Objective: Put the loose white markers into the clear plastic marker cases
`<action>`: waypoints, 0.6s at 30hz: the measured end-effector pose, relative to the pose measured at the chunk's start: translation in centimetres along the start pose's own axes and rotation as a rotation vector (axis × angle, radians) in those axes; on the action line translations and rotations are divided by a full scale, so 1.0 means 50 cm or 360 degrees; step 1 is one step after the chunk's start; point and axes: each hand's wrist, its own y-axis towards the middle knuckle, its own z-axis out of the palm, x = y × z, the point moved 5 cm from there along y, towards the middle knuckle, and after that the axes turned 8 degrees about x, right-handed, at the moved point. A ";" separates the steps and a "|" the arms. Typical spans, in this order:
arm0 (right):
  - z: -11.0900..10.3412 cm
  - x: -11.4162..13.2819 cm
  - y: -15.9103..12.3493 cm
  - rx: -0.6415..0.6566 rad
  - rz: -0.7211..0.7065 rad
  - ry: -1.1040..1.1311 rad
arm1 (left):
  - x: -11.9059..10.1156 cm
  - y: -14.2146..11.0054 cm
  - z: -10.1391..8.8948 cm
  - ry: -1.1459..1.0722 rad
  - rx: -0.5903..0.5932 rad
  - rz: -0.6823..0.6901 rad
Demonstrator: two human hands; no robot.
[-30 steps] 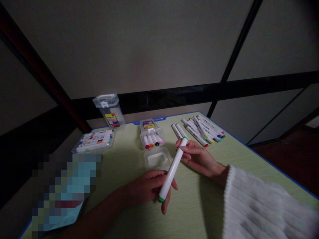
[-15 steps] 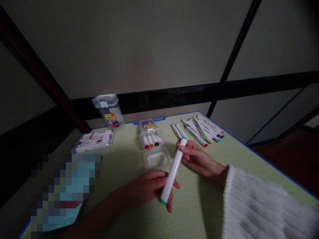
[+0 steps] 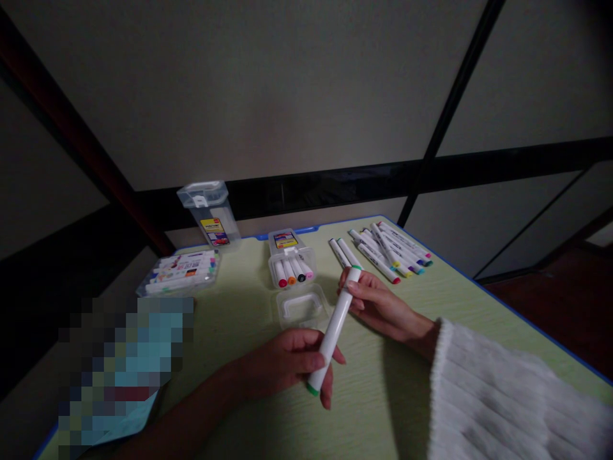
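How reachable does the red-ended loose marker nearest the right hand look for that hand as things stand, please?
Probably yes: the red-ended marker lies just beyond the right hand with nothing visible between, though that hand would likely need to release the green-ended marker first.

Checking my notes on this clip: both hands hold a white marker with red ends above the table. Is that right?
The end colour is wrong: the head view shows green ends. The left hand and right hand do hold the white marker above the table.
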 end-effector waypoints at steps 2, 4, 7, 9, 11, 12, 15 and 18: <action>-0.001 -0.001 0.000 -0.0005 -0.0003 -0.0001 | -0.002 0.000 0.001 0.0006 0.0019 0.0026; -0.002 -0.002 0.001 -0.0009 -0.0007 0.0001 | -0.003 0.000 0.001 0.0005 0.0038 0.0058; -0.002 -0.004 0.001 -0.0007 0.0004 -0.0007 | -0.001 0.000 0.001 -0.0025 0.0063 0.0062; -0.002 -0.005 0.001 -0.0008 0.0013 -0.0008 | 0.000 0.000 0.000 -0.0041 0.0050 0.0041; -0.002 -0.005 0.000 -0.0009 0.0015 -0.0008 | 0.000 0.000 0.001 -0.0053 0.0035 0.0017; -0.002 -0.005 0.000 -0.0007 0.0014 -0.0009 | -0.001 0.000 0.001 -0.0060 0.0030 0.0008; -0.002 -0.005 -0.001 0.0002 0.0008 -0.0015 | -0.003 0.000 0.003 -0.0053 0.0018 -0.0019; -0.001 -0.004 -0.001 0.0010 0.0000 -0.0020 | -0.003 -0.001 0.002 -0.0031 -0.0001 -0.0059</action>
